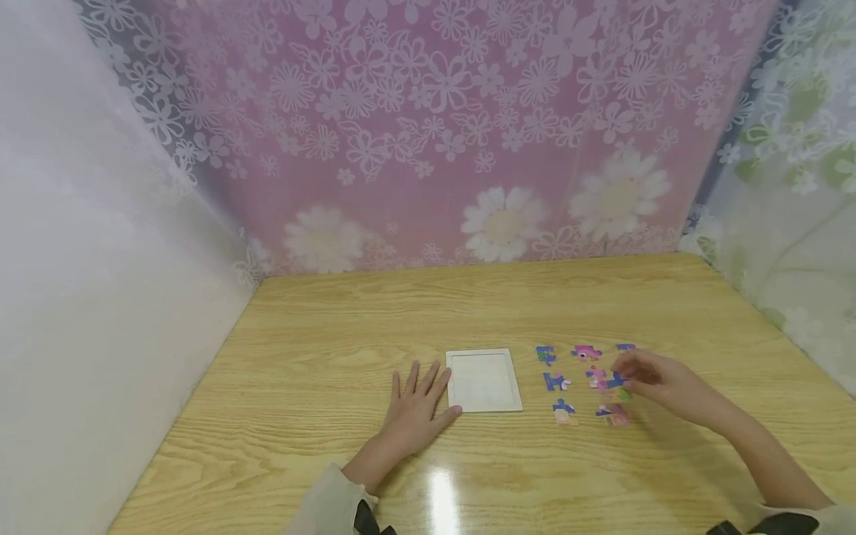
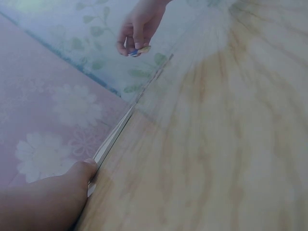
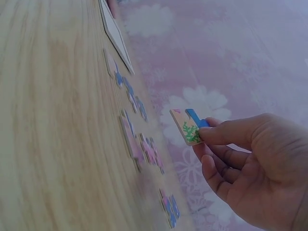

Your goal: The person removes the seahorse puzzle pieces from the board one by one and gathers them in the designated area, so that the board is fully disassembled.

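My right hand pinches a jigsaw puzzle piece between thumb and fingers, raised above the table. The piece is cream with a green plant print and a blue part at one corner. To the left of that hand lie several loose puzzle pieces in blue, pink and cream, among them a pink one with an eye and a blue one with green. My left hand lies spread on the table, its thumb and a fingertip at the left side of a white square puzzle tray.
The wood-grain table runs back to a pink floral curtain. A plain white surface rises along the left, and a pale leaf-patterned curtain along the right. Light glares on the tabletop near the front.
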### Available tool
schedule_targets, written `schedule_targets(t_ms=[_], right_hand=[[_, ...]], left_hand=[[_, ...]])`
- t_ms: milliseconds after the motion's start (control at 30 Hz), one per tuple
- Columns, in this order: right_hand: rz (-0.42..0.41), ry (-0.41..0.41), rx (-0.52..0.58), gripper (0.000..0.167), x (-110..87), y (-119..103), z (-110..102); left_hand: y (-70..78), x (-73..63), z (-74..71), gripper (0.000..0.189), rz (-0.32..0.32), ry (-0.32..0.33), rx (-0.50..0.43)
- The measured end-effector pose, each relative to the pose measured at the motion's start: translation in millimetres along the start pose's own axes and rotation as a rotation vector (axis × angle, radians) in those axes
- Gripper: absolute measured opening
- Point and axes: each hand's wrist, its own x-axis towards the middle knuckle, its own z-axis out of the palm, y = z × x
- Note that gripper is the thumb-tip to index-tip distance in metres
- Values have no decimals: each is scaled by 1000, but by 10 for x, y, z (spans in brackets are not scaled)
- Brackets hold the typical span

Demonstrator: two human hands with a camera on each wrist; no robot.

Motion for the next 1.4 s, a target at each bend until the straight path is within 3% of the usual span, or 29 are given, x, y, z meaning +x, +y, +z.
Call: schedule_targets(t_ms=[500, 767, 1033, 1400], right_hand=[[8, 25, 19, 22, -263, 188, -79], [68, 31, 35, 19, -390, 297, -147], [126, 32, 48, 19, -472, 373, -142], [120, 59, 124, 19, -508, 503, -76]], left_hand=[[4, -1, -1, 69, -1, 1, 8], [0, 2, -5, 69, -5, -5, -2], [-5, -2, -6, 69, -2, -5, -8], [-2, -4, -13, 70, 1, -1, 9]])
